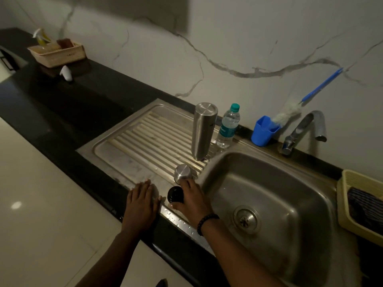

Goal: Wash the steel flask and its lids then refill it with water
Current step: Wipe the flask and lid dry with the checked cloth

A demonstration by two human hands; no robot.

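1. The left hand (pixel 143 200) lies flat and open on the wet edge of the surface (pixel 62 112), in front of the drainboard (pixel 145 137). It holds nothing.
2. The right hand (pixel 191 198) is at the near corner of the drainboard, just beside the sink bowl (pixel 269 204). Its thumb and fingers are around a small black lid (pixel 175 194), and its fingertips touch a steel cap (pixel 182 171) just behind. I cannot tell how tight the hold on the black lid is.
3. Both lids look small and light. They look wet, so they may slip. I think pinching each one by its round sides would work best.
4. Farther back on the drainboard, the steel flask (pixel 202 131) stands upside down. It is tall, hard and smooth, so it could tip or slide. I would wrap a whole hand around its middle.
5. A plastic water bottle (pixel 228 126) stands just beside the flask, at the back of the drainboard.
6. Behind the sink bowl are a blue cup (pixel 264 131) with a bottle brush (pixel 306 100) in it, and the tap (pixel 304 129).
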